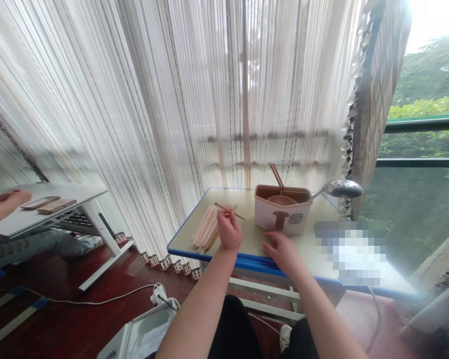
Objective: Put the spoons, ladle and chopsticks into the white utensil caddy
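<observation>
My left hand (230, 232) is closed on a thin wooden chopstick (240, 216), held slantwise above the table. A bundle of loose chopsticks (205, 228) lies just left of that hand. My right hand (282, 248) has its fingers apart and holds nothing; it hovers by the table's front edge, in front of a utensil holder (264, 214). This holder is white outside and brown inside, with a mushroom picture on its front. Two chopsticks (277, 175) stand in its back part, and a brown rounded piece (282, 200) shows at the front. A metal slotted ladle (344, 188) leans out to the right.
The pale table (247, 244) has a blue edge. A pixelated bright object (355, 254) rests at its right, with a cable below. Curtains (172, 99) hang behind. Leftward, another person's hands (7, 204) are over a white table (86, 197). A white bin-like container (145, 329) stands below.
</observation>
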`<state>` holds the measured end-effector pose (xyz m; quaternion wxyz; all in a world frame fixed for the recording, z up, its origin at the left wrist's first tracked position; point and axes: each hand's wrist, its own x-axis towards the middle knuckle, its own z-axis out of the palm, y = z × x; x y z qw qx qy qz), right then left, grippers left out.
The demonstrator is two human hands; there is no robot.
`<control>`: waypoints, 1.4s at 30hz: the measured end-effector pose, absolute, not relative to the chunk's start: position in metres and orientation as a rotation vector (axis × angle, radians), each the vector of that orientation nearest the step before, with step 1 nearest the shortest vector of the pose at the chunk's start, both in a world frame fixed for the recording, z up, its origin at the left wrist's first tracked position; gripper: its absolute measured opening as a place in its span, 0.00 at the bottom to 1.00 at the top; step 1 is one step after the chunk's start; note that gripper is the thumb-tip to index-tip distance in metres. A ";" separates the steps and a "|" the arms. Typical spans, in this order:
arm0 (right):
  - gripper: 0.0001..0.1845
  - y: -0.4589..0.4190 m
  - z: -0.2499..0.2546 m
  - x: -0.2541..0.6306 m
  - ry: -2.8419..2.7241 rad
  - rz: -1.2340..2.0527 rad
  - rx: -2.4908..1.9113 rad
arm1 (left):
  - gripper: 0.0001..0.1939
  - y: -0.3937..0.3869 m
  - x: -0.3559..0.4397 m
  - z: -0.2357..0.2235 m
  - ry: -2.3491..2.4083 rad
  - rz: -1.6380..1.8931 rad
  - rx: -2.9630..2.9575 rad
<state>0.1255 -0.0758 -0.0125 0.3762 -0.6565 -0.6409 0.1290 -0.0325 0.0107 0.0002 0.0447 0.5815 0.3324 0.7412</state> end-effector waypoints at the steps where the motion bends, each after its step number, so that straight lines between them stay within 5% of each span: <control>1: 0.17 -0.075 -0.013 0.125 -1.649 0.316 -1.662 | 0.09 0.008 -0.032 -0.001 0.968 2.254 1.799; 8: 0.22 -0.054 -0.014 0.113 -1.635 0.127 -1.423 | 0.10 -0.001 -0.026 -0.008 0.681 2.169 1.811; 20: 0.14 -0.051 -0.006 0.105 -1.825 0.107 -1.250 | 0.08 -0.011 -0.022 0.006 0.472 2.211 1.458; 42: 0.13 -0.056 -0.001 0.102 -1.751 0.070 -1.286 | 0.14 -0.003 -0.035 0.024 0.779 1.911 1.302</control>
